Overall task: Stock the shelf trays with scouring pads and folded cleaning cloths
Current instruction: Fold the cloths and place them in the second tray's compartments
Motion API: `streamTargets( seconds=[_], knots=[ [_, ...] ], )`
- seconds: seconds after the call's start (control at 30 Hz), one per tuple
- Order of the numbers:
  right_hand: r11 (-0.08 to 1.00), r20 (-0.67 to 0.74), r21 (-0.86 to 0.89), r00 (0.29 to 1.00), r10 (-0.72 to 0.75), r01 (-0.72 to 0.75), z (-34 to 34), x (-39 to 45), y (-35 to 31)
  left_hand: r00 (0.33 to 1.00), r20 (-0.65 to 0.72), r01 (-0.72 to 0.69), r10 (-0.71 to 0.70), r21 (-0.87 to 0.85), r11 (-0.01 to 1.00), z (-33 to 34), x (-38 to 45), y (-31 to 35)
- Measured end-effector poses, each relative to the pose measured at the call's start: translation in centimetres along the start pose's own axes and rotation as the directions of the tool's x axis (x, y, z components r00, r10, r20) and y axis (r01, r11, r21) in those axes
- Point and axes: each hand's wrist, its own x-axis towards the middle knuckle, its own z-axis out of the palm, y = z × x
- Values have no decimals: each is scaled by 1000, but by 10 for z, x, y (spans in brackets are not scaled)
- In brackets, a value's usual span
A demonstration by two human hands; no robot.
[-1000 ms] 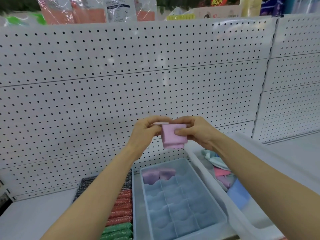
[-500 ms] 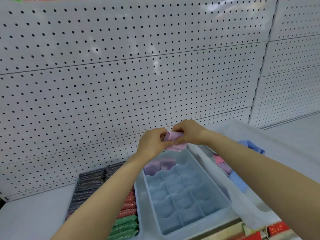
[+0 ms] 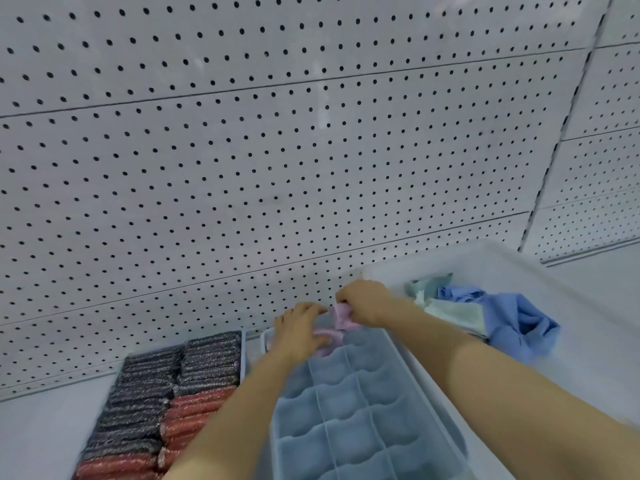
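Note:
A pale blue divided tray (image 3: 349,410) stands on the shelf, its compartments running toward me. At its far end my right hand (image 3: 365,301) pinches a folded pink cloth (image 3: 343,315) and holds it down into a back compartment. My left hand (image 3: 299,329) rests on the pink cloths (image 3: 325,336) lying in the far-left cells, partly hiding them. To the left sits a tray of black and red scouring pads (image 3: 173,393), packed in two rows.
A large white bin (image 3: 588,341) at the right holds loose blue, mint and white cloths (image 3: 498,317). White pegboard (image 3: 277,150) backs the shelf just behind the trays. Bare shelf surface (image 3: 41,438) lies left of the scouring pads.
Both hands have come down from chest height with the pink cloth to the far end of the divided tray. The view has tilted down, and the image is blurred by motion.

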Motion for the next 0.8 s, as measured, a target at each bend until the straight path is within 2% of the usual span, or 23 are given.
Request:
streamTargets(
  seconds=[0.13,0.3,0.47,0.63,0.8],
  knots=[
    [983,140,-157,988,-72,94,10,14,-4,996,-78,-61,50,-139,988,10,5,-9],
    [947,258,-283,963,-77,151,13,21,-12,987,-89,-140,135,-50,989,14,10,-14],
    [912,289,-373,955,-59,169,13,14,-14,983,-107,-166,151,-149,975,16,11,-17],
    [923,325,-360,946,-11,135,19,12,-15,987,-67,-155,144,-203,967,10,9,-14],
    [944,355,-314,935,17,102,22,13,-17,990,-66,-132,122,-170,977,10,8,-14]
  ],
)
